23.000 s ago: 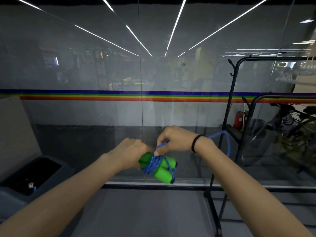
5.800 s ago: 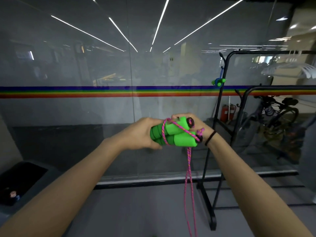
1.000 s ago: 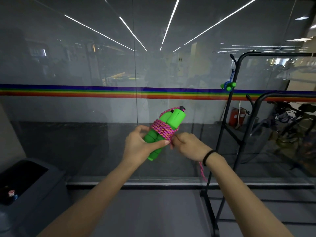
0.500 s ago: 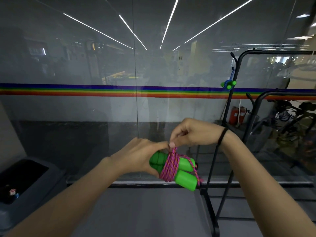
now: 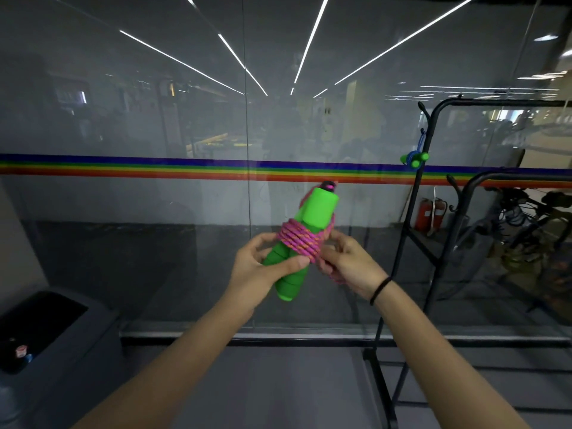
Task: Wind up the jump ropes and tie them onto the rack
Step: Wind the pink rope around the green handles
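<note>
A pink jump rope (image 5: 298, 243) is coiled several turns around its two green handles (image 5: 315, 212), which point up and to the right in front of me. My left hand (image 5: 260, 270) grips the lower ends of the handles. My right hand (image 5: 346, 261) pinches the loose pink end beside the coil, a short tail showing under the palm. A blue jump rope with green handles (image 5: 414, 158) hangs tied on the left post of the black rack (image 5: 411, 243) to the right.
A glass wall with a rainbow stripe (image 5: 154, 168) stands directly ahead. A dark bin (image 5: 46, 332) sits at the lower left. A second black rack (image 5: 464, 193) and bicycles (image 5: 526, 227) are at the right, with a red fire extinguisher (image 5: 425, 212) behind.
The handles have swung from lying low and level to pointing up and right. My right hand has dropped from above the coil to its right side, holding the rope end.
</note>
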Tool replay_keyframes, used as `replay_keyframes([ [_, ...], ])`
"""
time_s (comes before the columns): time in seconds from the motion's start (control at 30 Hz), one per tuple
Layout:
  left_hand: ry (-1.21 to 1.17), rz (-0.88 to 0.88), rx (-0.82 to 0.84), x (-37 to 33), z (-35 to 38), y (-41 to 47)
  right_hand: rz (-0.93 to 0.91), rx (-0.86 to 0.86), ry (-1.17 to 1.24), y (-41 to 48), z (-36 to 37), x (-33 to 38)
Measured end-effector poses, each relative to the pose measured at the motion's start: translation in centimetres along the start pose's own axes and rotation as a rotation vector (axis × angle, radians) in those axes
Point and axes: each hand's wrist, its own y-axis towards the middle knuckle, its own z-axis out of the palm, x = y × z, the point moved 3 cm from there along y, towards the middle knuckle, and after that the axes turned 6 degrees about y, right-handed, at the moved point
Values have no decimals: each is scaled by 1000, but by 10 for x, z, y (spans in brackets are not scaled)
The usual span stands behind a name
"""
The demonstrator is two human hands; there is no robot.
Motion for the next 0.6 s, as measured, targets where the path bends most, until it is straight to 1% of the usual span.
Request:
replay_keyframes([
  [0.07,-49,-65,-137,6,4,3,-36,-92,-50,-1,0,-1],
  [0.17,-48,-108,-250,13,5,8,-153,-200,-209,-5,3,-2],
  [0.23,-18,-148,-259,15,4,13,-228,-281,-363,-9,6,4],
  [0.37,49,-199,-225,13,5,19,-360,-342,-589,-15,10,21],
  [0.43,78,-197,-228,12,4,22,-401,-348,-675,-17,9,29],
  [0.6,205,-168,-233,14,-2,24,-428,-300,-767,-27,7,45],
])
